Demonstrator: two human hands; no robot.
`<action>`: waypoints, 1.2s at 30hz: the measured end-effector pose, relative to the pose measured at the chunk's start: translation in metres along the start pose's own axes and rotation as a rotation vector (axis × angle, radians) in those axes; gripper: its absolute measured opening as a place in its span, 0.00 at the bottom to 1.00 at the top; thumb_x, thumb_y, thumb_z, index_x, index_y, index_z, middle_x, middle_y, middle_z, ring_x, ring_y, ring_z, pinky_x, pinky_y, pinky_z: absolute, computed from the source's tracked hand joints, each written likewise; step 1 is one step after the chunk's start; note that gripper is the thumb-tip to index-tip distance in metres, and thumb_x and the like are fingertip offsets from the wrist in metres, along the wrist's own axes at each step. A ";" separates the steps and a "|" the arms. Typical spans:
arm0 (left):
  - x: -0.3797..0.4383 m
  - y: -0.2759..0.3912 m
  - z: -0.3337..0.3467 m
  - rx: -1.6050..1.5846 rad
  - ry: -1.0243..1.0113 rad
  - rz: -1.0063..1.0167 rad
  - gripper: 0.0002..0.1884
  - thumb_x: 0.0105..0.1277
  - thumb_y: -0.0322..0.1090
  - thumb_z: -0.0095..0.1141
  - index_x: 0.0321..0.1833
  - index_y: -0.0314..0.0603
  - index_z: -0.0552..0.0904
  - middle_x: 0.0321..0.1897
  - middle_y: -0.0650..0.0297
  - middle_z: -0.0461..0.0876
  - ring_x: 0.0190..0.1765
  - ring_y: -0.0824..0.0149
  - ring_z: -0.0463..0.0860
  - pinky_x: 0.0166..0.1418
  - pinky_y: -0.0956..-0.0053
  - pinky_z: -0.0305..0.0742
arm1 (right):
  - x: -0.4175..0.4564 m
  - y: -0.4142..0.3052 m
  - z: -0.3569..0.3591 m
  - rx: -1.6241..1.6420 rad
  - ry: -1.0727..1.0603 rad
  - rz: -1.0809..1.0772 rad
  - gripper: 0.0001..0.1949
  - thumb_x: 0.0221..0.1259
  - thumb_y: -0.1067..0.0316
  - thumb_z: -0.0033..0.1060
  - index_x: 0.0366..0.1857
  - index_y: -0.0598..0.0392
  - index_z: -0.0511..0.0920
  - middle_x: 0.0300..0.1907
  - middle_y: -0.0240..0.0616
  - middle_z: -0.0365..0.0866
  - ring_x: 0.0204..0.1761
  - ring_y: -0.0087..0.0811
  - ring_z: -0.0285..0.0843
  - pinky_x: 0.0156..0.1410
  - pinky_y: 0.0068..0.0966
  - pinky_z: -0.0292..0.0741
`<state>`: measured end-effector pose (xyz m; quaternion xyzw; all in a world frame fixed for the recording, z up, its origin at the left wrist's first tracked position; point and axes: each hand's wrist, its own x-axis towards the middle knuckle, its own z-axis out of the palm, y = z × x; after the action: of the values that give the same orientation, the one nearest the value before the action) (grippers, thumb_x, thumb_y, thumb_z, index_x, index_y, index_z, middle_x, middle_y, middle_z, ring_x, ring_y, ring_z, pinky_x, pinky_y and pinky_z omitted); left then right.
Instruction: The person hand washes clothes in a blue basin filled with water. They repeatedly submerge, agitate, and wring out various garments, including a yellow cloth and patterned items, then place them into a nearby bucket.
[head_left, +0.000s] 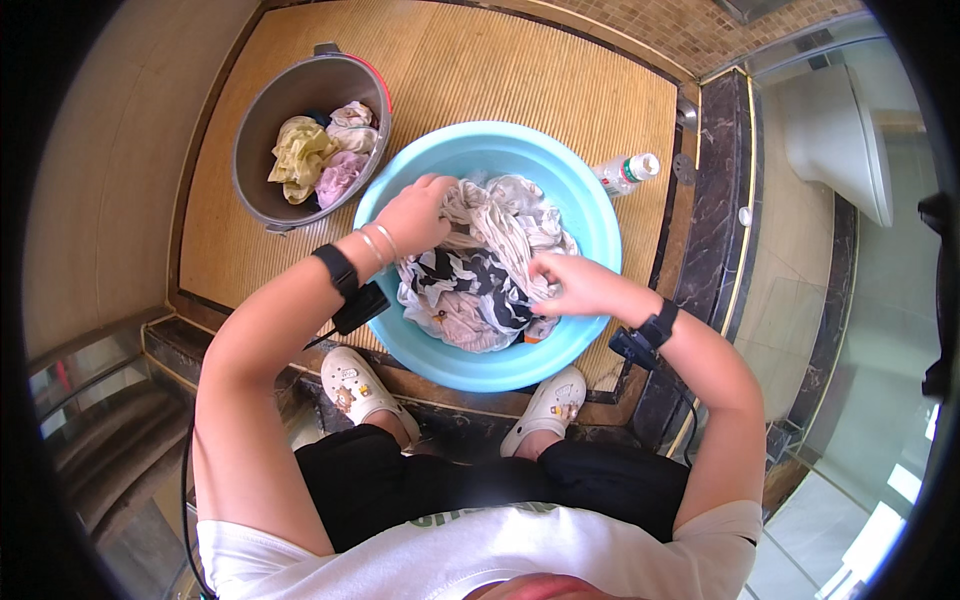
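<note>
A light-blue plastic basin stands in front of my feet with wet clothes heaped in it. My left hand reaches over its left side, fingers closed on the upper end of a pale striped cloth. The cloth runs slantwise down to my right hand, whose thumb and fingers are curved and spread around its lower end; whether they grip it is unclear. Below lie a black-and-white patterned garment and a pale pink garment. A whitish wet cloth lies at the far side, near some suds.
A grey bucket holding yellow, pink and white clothes stands left of the basin on a bamboo mat. A clear bottle with a white cap touches the basin's right side. Further right are a dark marble sill and a white toilet.
</note>
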<state>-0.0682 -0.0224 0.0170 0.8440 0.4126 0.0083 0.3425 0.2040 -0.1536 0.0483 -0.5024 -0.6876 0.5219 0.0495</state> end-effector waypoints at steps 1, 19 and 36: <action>0.007 -0.004 0.006 0.024 0.025 0.077 0.34 0.56 0.32 0.59 0.68 0.36 0.67 0.65 0.37 0.69 0.66 0.42 0.71 0.68 0.58 0.69 | 0.012 -0.005 0.003 0.115 0.040 0.118 0.21 0.50 0.59 0.71 0.47 0.56 0.77 0.40 0.49 0.83 0.44 0.46 0.82 0.50 0.36 0.77; 0.041 0.064 -0.063 -0.660 0.345 -0.096 0.16 0.68 0.38 0.49 0.49 0.34 0.84 0.34 0.53 0.87 0.39 0.66 0.85 0.48 0.70 0.78 | -0.007 -0.101 -0.114 0.486 0.691 -0.300 0.03 0.69 0.74 0.49 0.41 0.53 0.71 0.37 0.23 0.70 0.39 0.14 0.66 0.46 0.14 0.67; -0.018 0.074 0.016 -0.221 -0.397 0.355 0.27 0.65 0.30 0.51 0.69 0.49 0.67 0.57 0.43 0.73 0.53 0.41 0.79 0.61 0.56 0.74 | 0.037 -0.004 -0.013 0.973 0.151 0.257 0.17 0.70 0.56 0.56 0.54 0.54 0.75 0.46 0.35 0.80 0.47 0.24 0.79 0.53 0.27 0.77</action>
<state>-0.0242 -0.0755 0.0534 0.8458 0.1800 -0.0524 0.4994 0.1909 -0.1175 0.0399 -0.5380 -0.2923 0.7457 0.2628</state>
